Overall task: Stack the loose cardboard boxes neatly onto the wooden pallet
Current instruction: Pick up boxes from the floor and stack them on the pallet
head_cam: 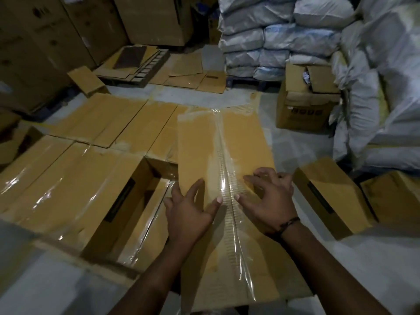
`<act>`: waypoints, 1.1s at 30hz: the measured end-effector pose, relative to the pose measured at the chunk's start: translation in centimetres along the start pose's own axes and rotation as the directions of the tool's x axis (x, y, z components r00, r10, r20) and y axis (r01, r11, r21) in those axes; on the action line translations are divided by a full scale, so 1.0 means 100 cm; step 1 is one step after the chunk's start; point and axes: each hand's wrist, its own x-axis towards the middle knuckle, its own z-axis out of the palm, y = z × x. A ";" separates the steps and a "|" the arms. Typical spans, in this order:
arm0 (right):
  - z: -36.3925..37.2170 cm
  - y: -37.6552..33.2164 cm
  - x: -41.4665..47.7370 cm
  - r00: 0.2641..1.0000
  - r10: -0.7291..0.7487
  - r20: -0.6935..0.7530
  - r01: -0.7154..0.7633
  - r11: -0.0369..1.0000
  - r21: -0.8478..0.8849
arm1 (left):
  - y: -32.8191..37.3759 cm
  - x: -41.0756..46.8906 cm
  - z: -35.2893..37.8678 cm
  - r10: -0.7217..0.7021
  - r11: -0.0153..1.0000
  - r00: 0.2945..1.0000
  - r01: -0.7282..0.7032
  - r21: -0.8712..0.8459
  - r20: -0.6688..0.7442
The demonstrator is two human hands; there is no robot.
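The left hand (188, 208) and right hand (268, 201) lie open, fingers spread, on the tape-sealed cardboard box (204, 144) at centre, which seems mid-placement and probably next needs pushing toward 9 o'clock, flush against the stacked boxes (68, 178).

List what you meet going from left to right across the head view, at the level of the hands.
In order: taped boxes → left hand → tape seam → right hand → loose box.
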 end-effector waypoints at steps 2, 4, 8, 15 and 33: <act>0.002 -0.023 -0.020 1.000 -0.001 -0.031 0.001 1.000 -0.001 | -0.015 -0.016 -0.019 0.015 1.000 1.000 -0.015 0.018 0.002; 0.003 -0.046 -0.037 0.999 -0.001 -0.043 0.001 1.000 -0.015 | -0.029 -0.031 -0.038 0.016 0.999 1.000 -0.016 0.032 0.002; 0.017 -0.088 -0.065 0.997 -0.012 -0.072 0.010 1.000 -0.022 | -0.058 -0.046 -0.079 0.059 0.997 0.998 -0.057 0.052 -0.032; 0.081 -0.163 -0.086 0.993 0.029 -0.111 -0.033 0.999 -0.034 | -0.135 -0.024 -0.133 0.112 0.993 0.994 -0.112 0.045 -0.001; 0.285 -0.321 -0.079 0.937 0.285 -0.202 -0.296 0.955 -0.029 | -0.345 0.084 -0.214 0.103 0.994 0.964 -0.107 0.005 0.246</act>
